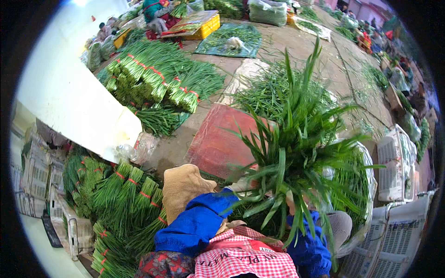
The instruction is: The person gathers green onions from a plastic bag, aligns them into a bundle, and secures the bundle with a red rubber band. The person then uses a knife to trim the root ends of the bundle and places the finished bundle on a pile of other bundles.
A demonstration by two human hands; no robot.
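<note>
A large loose bunch of long flat green leaves (292, 156), apparently garlic chives, fans up and outward before me, blurred at its edges. My left hand (243, 185), in a pale glove, grips its left side below a blue sleeve. Lower on the bunch is my right hand (290, 203), mostly covered by hanging leaves; its fingers are hidden. Beyond the left hand lies a worn red board (222, 142). A heap of loose leaves (267, 92) spreads on a pale sheet behind the bunch.
Bundles tied with red bands (139, 194) lie at my left, with a bigger stack (149, 76) farther off. A white-lined container of greens (351, 180) stands at right, near white plastic crates (389, 239). A person (158, 17) sits by a yellow crate (207, 27).
</note>
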